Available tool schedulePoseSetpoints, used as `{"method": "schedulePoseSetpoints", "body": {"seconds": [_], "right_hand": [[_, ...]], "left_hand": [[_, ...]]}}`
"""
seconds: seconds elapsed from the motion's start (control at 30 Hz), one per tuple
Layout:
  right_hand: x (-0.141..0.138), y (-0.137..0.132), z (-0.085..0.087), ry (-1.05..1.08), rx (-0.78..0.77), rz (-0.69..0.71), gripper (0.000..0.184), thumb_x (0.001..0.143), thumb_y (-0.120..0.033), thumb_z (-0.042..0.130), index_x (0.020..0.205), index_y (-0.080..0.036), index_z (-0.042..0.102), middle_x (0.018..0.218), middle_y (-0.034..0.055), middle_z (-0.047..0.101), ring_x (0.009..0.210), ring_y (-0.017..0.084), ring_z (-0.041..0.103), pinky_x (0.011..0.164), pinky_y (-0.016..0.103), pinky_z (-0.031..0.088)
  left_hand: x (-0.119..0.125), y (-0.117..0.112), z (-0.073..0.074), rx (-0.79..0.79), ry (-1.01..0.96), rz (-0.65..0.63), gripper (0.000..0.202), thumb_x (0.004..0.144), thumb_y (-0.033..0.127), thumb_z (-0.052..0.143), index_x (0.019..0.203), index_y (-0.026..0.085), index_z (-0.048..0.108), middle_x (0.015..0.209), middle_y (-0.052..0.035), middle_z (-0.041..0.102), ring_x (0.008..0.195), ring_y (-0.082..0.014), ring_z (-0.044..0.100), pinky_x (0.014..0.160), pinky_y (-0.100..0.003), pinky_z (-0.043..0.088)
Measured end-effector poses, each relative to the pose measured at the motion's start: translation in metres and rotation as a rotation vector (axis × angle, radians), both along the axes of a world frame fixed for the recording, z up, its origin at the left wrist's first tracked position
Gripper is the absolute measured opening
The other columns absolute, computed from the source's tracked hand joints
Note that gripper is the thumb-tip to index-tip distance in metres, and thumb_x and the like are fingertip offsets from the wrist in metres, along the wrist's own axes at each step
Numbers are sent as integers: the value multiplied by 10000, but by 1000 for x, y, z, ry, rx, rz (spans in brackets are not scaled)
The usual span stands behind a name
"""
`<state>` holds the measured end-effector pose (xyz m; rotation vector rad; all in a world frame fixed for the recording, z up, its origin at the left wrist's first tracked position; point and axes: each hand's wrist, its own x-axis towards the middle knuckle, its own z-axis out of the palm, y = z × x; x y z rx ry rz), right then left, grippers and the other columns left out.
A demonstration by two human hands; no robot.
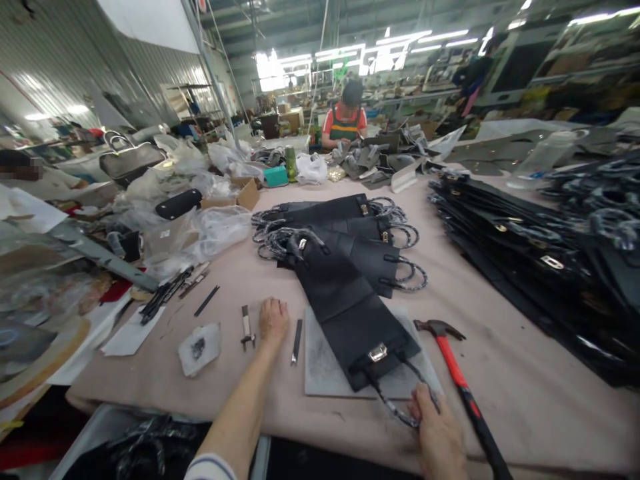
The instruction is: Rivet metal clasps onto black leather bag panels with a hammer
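Note:
My right hand [436, 421] is closed around the plastic-wrapped handle [395, 408] of a long black leather bag panel [357, 310]. This panel has a shiny metal clasp [378, 352] at its near end, which lies over a grey slab [325, 373]. Its far end rests on a fanned pile of similar black panels [373, 250]. On the table left of the slab, my left hand [274, 320] rests with its fingers curled; whatever they hold, if anything, is hidden. Beside it are a metal tool with a two-pronged end [247, 327] and a dark flat bar [297, 341].
A red-handled claw hammer [457, 373] lies right of the slab. Stacked black bag pieces [520, 260] fill the right side. At left are a small clear tray [199, 349], punch-like tools [167, 293] and plastic bags [220, 227]. A person [346, 120] sits across the table.

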<state>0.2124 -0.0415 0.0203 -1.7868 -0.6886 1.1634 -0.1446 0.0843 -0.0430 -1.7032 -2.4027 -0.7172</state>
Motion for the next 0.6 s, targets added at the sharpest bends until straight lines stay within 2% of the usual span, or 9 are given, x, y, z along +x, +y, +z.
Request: {"method": "schedulePoseSetpoints", "body": {"seconds": [0.07, 0.17, 0.27, 0.33, 0.47, 0.6], "right_hand": [[3, -22, -14, 65, -133, 7, 660, 643, -863, 645, 734, -223, 515, 553, -29, 506, 440, 123, 427, 382, 255, 294], [-8, -31, -8, 259, -152, 20, 681, 595, -851, 696, 758, -218, 502, 544, -67, 484, 388, 82, 370, 361, 223, 253], [-25, -27, 5, 467, -207, -14, 705, 523, -799, 781, 821, -216, 521, 603, -75, 540, 400, 86, 443, 367, 220, 326], [-34, -26, 7, 594, -231, 5, 683, 508, -735, 836, 820, -215, 523, 627, -69, 567, 432, 108, 512, 398, 247, 411], [-39, -36, -3, 712, -218, 33, 609, 573, -664, 862, 800, -206, 530, 652, -44, 606, 485, 137, 582, 444, 278, 487], [-37, -46, -10, 715, -185, 64, 610, 583, -660, 867, 816, -195, 549, 686, -31, 627, 527, 149, 622, 473, 288, 529]], "left_hand": [[-1, 1, 2, -9, -26, -5, 152, 973, 222, 512, 909, 172, 640, 1002, -134, 622, 1042, -303, 575, 944, -408, 472], [1, 1, 9, -21, -73, 7, 159, 967, 248, 514, 920, 172, 645, 1034, -139, 621, 1084, -309, 568, 979, -417, 467], [4, 2, 21, -57, -82, 17, 204, 969, 248, 476, 921, 161, 655, 1030, -155, 633, 1083, -317, 583, 989, -432, 472], [4, 4, 31, -95, -92, 21, 230, 960, 250, 475, 918, 138, 672, 1033, -182, 650, 1083, -330, 601, 998, -443, 474], [9, 12, 49, -197, -141, -6, 275, 953, 292, 524, 955, 98, 719, 1051, -216, 700, 1085, -338, 650, 984, -416, 491], [36, 21, 52, -269, -219, -75, 329, 1009, 328, 501, 1103, 108, 727, 1125, -181, 736, 1097, -285, 683, 969, -349, 505]]}}
